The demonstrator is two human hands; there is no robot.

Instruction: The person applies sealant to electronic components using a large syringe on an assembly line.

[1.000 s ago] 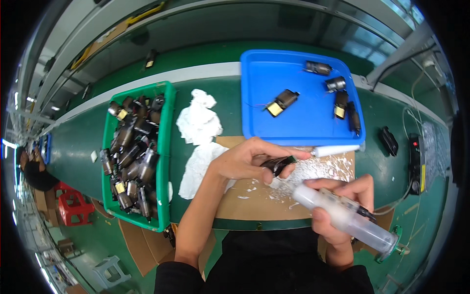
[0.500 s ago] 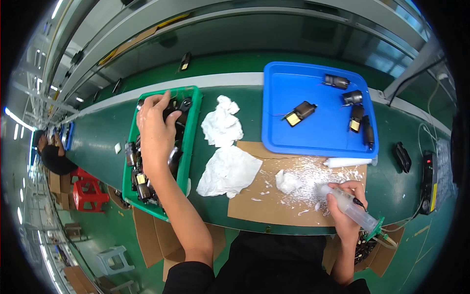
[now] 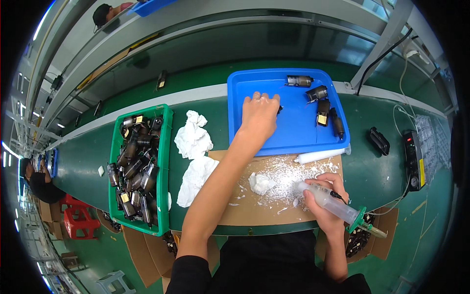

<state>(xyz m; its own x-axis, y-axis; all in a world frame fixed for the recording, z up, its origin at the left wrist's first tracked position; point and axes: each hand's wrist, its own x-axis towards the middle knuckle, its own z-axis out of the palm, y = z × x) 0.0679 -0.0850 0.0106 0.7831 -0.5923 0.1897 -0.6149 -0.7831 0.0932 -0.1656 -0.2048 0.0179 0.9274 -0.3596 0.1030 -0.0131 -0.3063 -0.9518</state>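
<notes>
My left hand (image 3: pixel 259 116) reaches into the blue tray (image 3: pixel 234 105), its fingers curled down over a small motor. Only a dark end of that motor (image 3: pixel 280 109) shows beside the hand; the rest is hidden. My right hand (image 3: pixel 327 206) grips a translucent dispensing syringe (image 3: pixel 338 208) with a green collar and a hose at its rear. The syringe's tip points left, over the cardboard sheet (image 3: pixel 279 217) spattered with white grease. Several other dark cylindrical motors (image 3: pixel 317 93) lie in the right part of the tray.
At left, a green crate (image 3: pixel 164 196) holds many motors. Crumpled white cloths (image 3: pixel 193 134) lie beside it, and a white wad (image 3: pixel 262 183) sits on the cardboard. A white tube (image 3: pixel 320 155) rests below the tray. Farther right are a black clip-like object (image 3: pixel 378 141) and a power strip (image 3: pixel 414 161).
My left hand has moved right from the green crate to the blue tray, over the motor lying there. My right hand still holds the syringe. The whole view has shifted somewhat.
</notes>
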